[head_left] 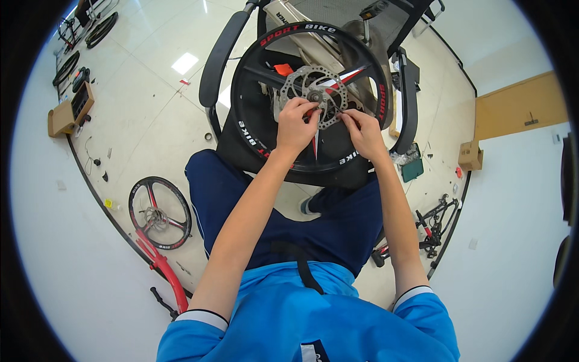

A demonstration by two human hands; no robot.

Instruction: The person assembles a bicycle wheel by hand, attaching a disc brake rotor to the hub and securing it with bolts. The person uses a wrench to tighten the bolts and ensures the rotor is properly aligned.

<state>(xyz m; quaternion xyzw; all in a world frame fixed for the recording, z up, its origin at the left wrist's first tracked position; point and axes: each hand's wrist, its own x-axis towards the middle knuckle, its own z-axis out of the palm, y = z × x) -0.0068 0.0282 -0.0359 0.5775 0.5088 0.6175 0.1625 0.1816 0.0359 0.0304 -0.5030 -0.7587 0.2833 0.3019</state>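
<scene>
A black three-spoke bicycle wheel (240, 99) with red and white markings lies on a black office chair in front of me. A drilled metal brake disc (293, 86) sits over its hub (315, 95). My left hand (295, 125) is closed in a pinch at the disc's near side, just below the hub; its fingertips hide what they hold. My right hand (363, 134) is also pinched, at the disc's right edge. A thin dark piece shows by its fingertips, too small to name.
Behind the wheel, a pale bicycle frame (304, 33) leans on the chair, between its armrests (218, 66). On the floor are another wheel (152, 187), a red frame part (166, 268), a black frame (431, 232) and cardboard boxes (470, 156).
</scene>
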